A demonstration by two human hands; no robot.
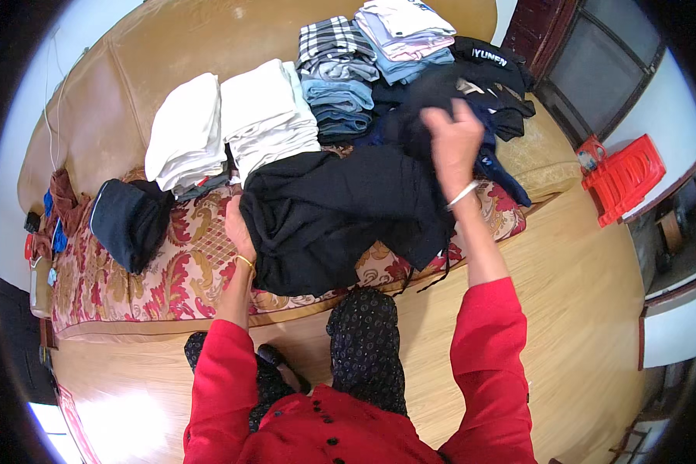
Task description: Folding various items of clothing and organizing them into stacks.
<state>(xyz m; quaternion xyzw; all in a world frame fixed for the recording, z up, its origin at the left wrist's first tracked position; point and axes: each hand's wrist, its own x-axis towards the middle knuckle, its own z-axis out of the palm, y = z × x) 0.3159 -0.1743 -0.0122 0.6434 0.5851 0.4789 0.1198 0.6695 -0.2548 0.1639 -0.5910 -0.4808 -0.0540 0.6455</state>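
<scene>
A black garment with dark drawstrings (330, 214) lies spread over the patterned seat cover of the sofa. At its left end my left hand (240, 232) touches or grips the edge; the fingers are partly hidden by the cloth. My right hand (455, 139), blurred, is over the garment's right end, its thumb and a finger apart; whether it holds cloth cannot be told. Behind the garment stand folded white clothes (185, 133), a second white stack (267, 116) and a stack of plaid, grey and blue clothes (336, 87).
A folded dark garment (130, 223) lies on the patterned sofa cover (203, 278) at left. Light-coloured folded clothes (406, 35) stand at the back, beside a loose heap of dark clothes (493, 81). A red plastic stool (626, 177) is right of the tan sofa (548, 162).
</scene>
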